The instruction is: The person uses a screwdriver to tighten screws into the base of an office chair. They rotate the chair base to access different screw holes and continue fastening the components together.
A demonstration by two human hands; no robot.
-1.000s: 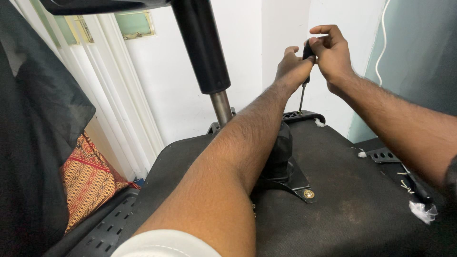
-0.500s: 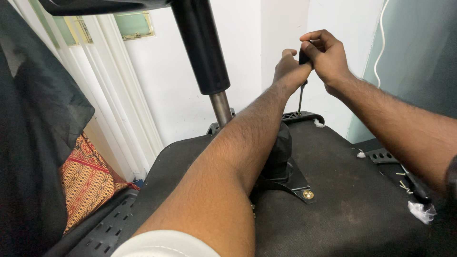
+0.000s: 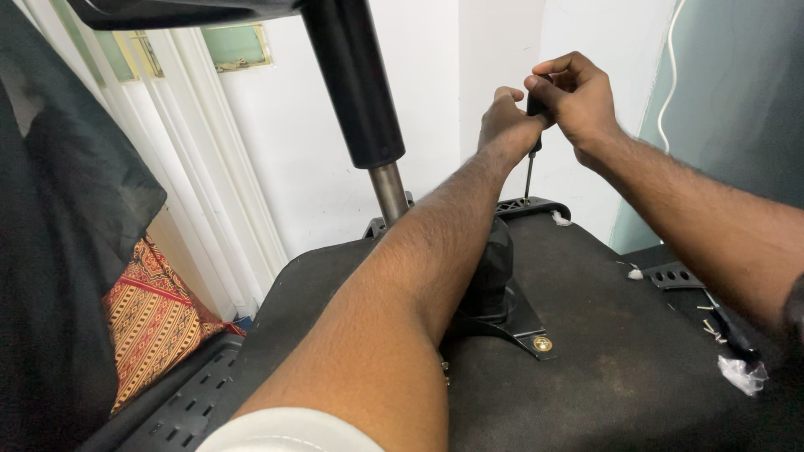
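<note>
Both hands, left hand (image 3: pixel 505 125) and right hand (image 3: pixel 578 100), are gripping a screwdriver (image 3: pixel 533 125) closed-fisted over the upturned chair base (image 3: pixel 536 207); tip is risking slipping off if tilted.

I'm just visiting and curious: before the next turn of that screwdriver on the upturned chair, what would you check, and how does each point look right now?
1. Both hands on the tool: ok. The right hand closes over the top of the screwdriver; the left hand steadies it just below.
2. Shaft upright: ok, it runs nearly vertical down to the black plastic bracket.
3. Tip seated in a screw: cannot tell, the tip is too small to make out.
4. Chair base lying steady: cannot tell, it appears flat.
5. Loose screws clear of the arms: ok, they lie off to the right.
</note>
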